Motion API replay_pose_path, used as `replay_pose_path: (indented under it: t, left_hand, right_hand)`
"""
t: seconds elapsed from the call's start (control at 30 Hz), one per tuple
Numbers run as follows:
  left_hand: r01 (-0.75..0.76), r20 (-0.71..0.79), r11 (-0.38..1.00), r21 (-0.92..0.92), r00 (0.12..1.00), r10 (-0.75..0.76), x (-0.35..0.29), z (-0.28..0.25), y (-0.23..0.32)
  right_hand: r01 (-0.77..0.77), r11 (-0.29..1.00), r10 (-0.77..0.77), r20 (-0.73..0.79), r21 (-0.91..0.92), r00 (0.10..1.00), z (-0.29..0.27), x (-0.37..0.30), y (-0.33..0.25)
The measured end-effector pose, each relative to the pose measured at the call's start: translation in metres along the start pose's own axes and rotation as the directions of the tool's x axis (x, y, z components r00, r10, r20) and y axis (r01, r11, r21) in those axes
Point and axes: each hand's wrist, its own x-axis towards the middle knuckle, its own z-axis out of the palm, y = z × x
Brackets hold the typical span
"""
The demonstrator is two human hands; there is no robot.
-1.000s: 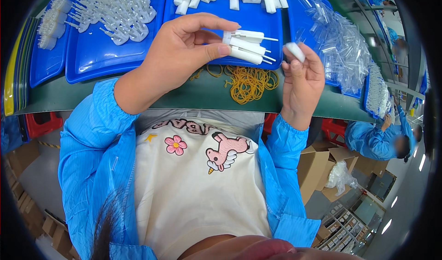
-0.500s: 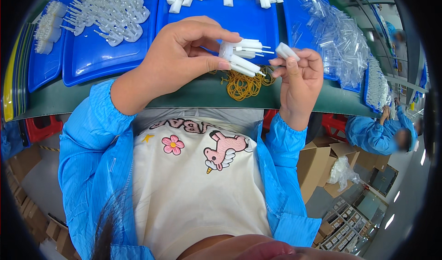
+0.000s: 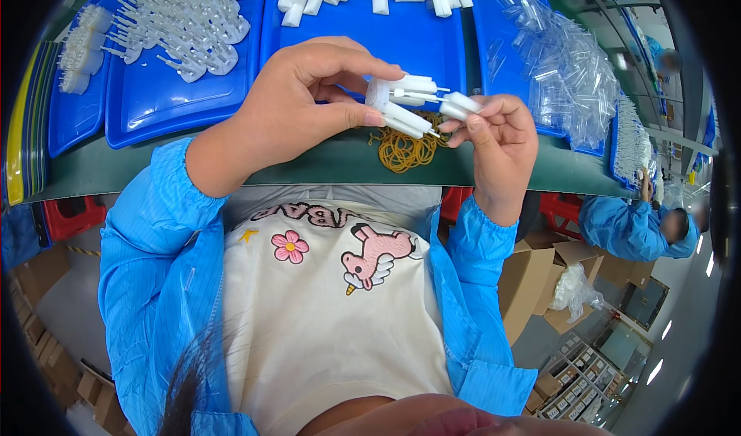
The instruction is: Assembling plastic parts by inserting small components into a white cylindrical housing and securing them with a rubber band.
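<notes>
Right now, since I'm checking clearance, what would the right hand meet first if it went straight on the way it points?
Likely the white pronged assembly in the left hand, met by the white piece that the right hand holds; depth is unclear.

A red plastic stool (image 3: 83,218) shows at the frame's left; at lower right, a crumpled translucent plastic bag (image 3: 575,291) overlaps an open brown cardboard box (image 3: 525,283), above a grey shelving rack (image 3: 580,380).

Two hands (image 3: 306,90) (image 3: 502,144), one held pronged base (image 3: 378,95).
</notes>
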Motion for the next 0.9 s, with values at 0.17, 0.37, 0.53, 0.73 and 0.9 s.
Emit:
replay_pose_path:
  t: [0.17,0.37,0.53,0.73,0.9]
  left_hand:
    - [0.006,0.012,0.999,0.034,1.000,-0.007,0.000,0.000,0.002]
    - [-0.035,0.039,0.998,0.046,0.999,0.033,0.001,0.002,0.003]
    - [-0.100,0.034,0.986,0.130,0.995,0.097,0.000,0.001,0.004]
    - [-0.122,-0.009,0.979,0.161,0.992,0.125,0.001,0.002,0.002]
    - [-0.135,-0.042,0.980,0.145,0.989,0.142,0.000,0.002,0.004]
  right_hand:
    - [-0.003,1.000,0.003,0.044,-0.017,0.999,0.007,-0.001,-0.006]
    - [-0.014,0.997,0.021,0.085,-0.081,0.996,0.019,-0.002,-0.011]
    - [0.167,0.906,-0.129,0.122,-0.388,0.984,0.025,0.002,-0.002]
    - [0.165,0.946,-0.172,0.000,-0.279,0.985,0.042,0.000,-0.003]
    - [0.186,0.970,-0.204,-0.106,-0.158,0.973,0.037,0.004,-0.003]
